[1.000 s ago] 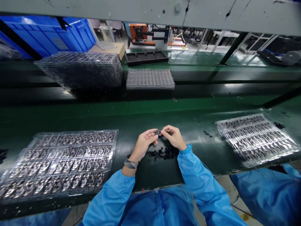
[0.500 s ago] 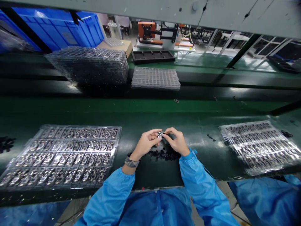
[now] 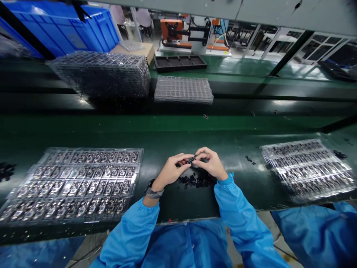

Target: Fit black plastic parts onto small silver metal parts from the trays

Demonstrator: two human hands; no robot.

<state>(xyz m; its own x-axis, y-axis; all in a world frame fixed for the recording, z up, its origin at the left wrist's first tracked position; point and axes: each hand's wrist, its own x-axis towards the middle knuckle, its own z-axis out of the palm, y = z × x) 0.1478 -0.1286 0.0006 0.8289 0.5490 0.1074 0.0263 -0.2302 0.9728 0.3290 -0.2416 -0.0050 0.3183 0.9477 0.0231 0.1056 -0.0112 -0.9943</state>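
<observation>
Between my two hands, above the green bench, is a small circuit board (image 3: pixel 190 160) with dark and silvery parts. My left hand (image 3: pixel 173 168) pinches it from the left, thumb below and fingers above. My right hand (image 3: pixel 209 163) is closed on its right end with thumb and forefinger; whether a separate small piece sits in that pinch is too small to tell. Just below the hands lies a loose pile of small black pieces (image 3: pixel 195 181). To the left, a clear plastic tray (image 3: pixel 141 156) holds rows of similar small boards.
Another filled clear tray (image 3: pixel 263 149) lies on the right, with small black parts (image 3: pixel 250 160) beside it. At the back stand a tall stack of clear trays (image 3: pixel 111 74), a lower stack (image 3: pixel 183 89), a black tray (image 3: pixel 180 63) and a blue crate (image 3: pixel 83 33). People in blue clothing flank both sides.
Both hands stay together at the board. It has turned, showing darker now where it looked silvery before, and my right fingers have arched higher over it. The view has shifted slightly.
</observation>
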